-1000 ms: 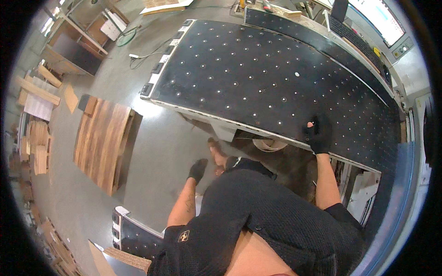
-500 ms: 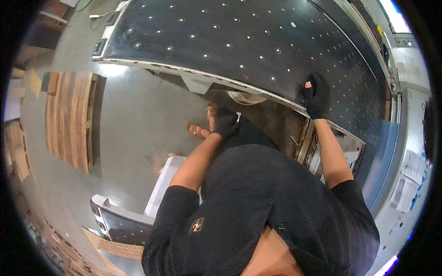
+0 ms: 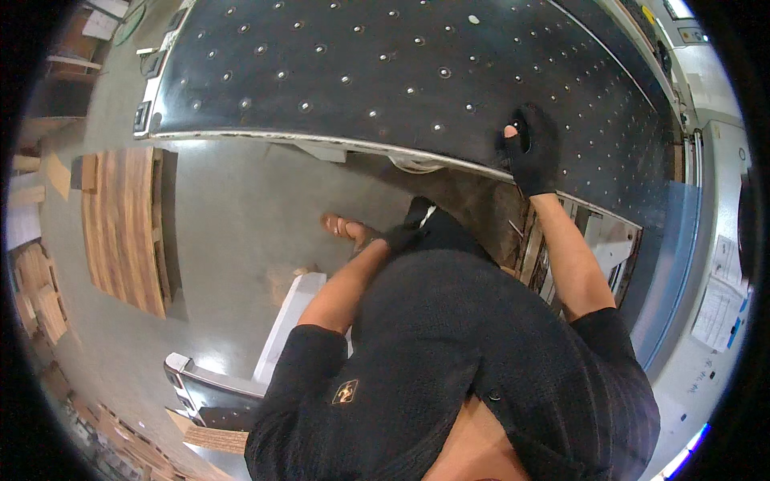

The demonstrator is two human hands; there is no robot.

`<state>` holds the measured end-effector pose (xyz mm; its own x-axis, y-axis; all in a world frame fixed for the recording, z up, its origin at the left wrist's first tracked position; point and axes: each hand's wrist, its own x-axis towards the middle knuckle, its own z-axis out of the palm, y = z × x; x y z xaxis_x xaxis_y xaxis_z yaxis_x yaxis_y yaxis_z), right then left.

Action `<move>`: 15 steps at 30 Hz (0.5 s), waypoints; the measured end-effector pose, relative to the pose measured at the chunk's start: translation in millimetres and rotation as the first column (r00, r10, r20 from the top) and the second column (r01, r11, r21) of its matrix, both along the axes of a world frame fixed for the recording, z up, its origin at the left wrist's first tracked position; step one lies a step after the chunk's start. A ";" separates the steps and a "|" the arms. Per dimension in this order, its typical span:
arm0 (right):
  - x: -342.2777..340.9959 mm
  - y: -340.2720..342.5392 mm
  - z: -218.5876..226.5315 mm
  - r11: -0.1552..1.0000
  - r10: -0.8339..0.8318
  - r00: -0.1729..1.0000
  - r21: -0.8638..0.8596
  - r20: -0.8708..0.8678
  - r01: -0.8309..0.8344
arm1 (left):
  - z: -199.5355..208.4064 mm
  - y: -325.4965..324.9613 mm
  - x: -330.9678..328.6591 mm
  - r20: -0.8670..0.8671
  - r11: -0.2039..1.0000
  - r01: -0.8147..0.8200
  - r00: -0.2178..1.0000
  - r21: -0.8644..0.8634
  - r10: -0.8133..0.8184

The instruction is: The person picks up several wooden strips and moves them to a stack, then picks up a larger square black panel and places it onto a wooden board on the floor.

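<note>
My right hand (image 3: 536,156), in a black glove with a bare thumb tip, rests on the dark tabletop (image 3: 345,104) near its front edge. Its thumb stands apart from the fingers, and nothing shows in its grasp. My left hand (image 3: 403,239), also in a dark glove, is low against my dark trousers (image 3: 453,232). Its fingers blend into the cloth, so their shape is hidden. Just beyond it lies a small white strip (image 3: 429,215); whether the hand touches it, I cannot tell. Small bright ball-like studs dot the tabletop.
A stack of wood-grain boards (image 3: 124,228) stands on the floor at the left. White machine housing (image 3: 722,232) with attached papers (image 3: 716,317) runs along the right. Behind me at lower left are another dark studded table (image 3: 220,393) and a white panel (image 3: 285,329).
My right hand has shifted slightly left and farther onto the tabletop. My left hand has moved down closer to my body, and my legs have shifted as well. The view has turned a little.
</note>
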<state>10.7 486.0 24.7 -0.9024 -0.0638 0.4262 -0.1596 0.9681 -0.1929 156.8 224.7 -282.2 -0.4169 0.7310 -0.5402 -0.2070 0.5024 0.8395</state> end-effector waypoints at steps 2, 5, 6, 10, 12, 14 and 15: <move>0.2 -0.7 1.9 0.999 -0.002 0.999 -0.040 0.050 0.004 | -18.7 21.6 4.3 -0.019 0.997 0.065 0.998 0.046 -0.064; 2.1 -0.2 4.8 0.995 0.030 0.992 -0.096 0.123 -0.018 | -24.3 50.0 5.9 0.029 0.982 0.181 0.983 0.048 -0.183; 2.1 -0.7 4.2 0.995 0.038 0.993 -0.098 0.114 -0.027 | -20.5 58.3 4.6 0.038 0.976 0.213 0.976 0.051 -0.215; 5.2 4.1 5.9 0.991 0.098 0.992 -0.096 0.079 -0.090 | -0.1 91.7 -2.1 0.002 0.943 0.331 0.944 0.045 -0.331; 7.7 7.8 7.6 0.982 0.176 0.982 -0.075 0.070 -0.171 | 0.5 111.1 -6.9 -0.060 0.923 0.384 0.922 0.025 -0.382; 10.6 11.0 10.9 0.974 0.209 0.976 -0.101 0.053 -0.203 | -5.3 124.3 -11.0 -0.180 0.906 0.422 0.890 -0.026 -0.420; 11.3 12.3 13.2 0.963 0.250 0.968 -0.108 0.013 -0.247 | -8.4 127.7 -13.3 -0.311 0.917 0.395 0.865 -0.062 -0.394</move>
